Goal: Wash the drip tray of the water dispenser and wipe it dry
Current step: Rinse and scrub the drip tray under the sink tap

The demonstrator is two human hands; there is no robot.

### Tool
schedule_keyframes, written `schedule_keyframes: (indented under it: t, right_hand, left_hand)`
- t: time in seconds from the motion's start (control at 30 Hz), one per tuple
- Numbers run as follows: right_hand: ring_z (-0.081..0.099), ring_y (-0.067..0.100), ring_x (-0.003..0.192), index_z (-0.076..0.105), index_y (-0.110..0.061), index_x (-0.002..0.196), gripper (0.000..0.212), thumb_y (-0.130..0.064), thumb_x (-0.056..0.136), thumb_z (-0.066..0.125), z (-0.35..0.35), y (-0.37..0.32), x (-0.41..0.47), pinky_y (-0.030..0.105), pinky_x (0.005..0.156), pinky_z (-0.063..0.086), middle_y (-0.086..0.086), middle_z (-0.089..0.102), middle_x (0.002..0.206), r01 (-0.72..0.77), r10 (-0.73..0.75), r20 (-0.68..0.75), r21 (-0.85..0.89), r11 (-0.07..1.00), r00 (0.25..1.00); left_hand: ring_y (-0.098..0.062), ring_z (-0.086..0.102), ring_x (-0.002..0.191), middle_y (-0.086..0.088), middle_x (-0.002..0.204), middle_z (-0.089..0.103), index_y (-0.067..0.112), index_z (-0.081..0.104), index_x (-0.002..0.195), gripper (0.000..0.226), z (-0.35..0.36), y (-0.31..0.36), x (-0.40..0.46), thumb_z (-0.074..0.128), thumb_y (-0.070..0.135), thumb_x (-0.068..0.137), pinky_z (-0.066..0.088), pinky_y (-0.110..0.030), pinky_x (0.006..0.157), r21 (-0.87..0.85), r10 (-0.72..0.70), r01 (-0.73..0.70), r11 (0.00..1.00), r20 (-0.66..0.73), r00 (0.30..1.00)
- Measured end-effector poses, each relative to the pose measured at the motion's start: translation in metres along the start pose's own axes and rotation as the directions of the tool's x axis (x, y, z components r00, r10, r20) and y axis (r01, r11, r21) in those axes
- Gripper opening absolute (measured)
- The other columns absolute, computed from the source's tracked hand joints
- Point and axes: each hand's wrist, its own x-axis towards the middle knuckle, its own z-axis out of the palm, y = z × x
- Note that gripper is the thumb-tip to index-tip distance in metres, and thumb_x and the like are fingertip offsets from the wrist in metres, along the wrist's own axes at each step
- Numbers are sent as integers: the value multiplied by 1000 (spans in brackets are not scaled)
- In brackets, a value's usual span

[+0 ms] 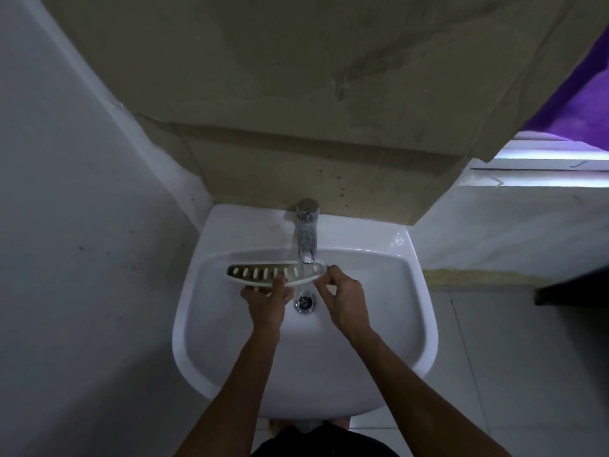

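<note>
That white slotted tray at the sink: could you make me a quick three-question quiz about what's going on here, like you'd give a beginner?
1. True or false: the tray lies flat on the bottom of the sink.
2. Which part of the tray is under the tap? A) its left end B) its middle C) its right end
3. Fill in: directly below the tray's right end, between the left hand and the right hand, sits the sink's metal ____.

Key:
1. False; both hands hold it up above the basin.
2. C
3. drain
</note>
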Motion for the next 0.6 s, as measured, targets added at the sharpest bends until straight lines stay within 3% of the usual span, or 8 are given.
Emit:
schedule_keyframes:
  t: [0.1,0.2,0.37,0.5,0.6]
  right_hand:
    - [67,12,100,64,-19,108,16,-25,93,67,2,2,-4,28,89,55,-1,71,116,-2,1,14,17,1000,1000]
    - [66,17,103,59,-21,123,26,-26,97,61,-2,0,-1,31,90,56,3,65,124,9,-13,70,47,999,997]
    - [68,19,91,62,-17,126,30,-16,97,60,-6,1,6,36,84,59,7,64,123,38,-45,102,69,997,994]
    - [64,17,96,63,-21,122,24,-19,99,57,-4,0,10,27,86,55,6,60,125,18,-28,116,82,996,993]
    - [65,21,85,46,-24,117,16,-24,102,51,-2,-3,16,34,70,57,8,62,109,-104,88,97,174,979,991]
  left_hand:
    - [-44,62,111,-30,132,53,-9,34,135,64,-2,5,5,71,6,85,61,-43,74,-3,18,-18,1000,52,998]
    - [-45,61,112,-29,133,54,-8,37,135,60,-2,5,4,70,7,86,56,-52,85,26,0,-3,1000,100,995]
    - [-40,67,104,-22,128,60,-3,40,134,62,0,3,-1,73,14,85,57,-53,87,48,-46,44,998,49,998]
    - [-42,64,110,-22,132,55,-4,34,137,61,4,7,-7,68,8,88,62,-34,68,-58,-57,63,996,92,994]
    - [-44,64,110,-23,131,57,-4,37,136,60,10,6,-11,70,7,87,62,-39,74,-37,-75,80,996,128,989]
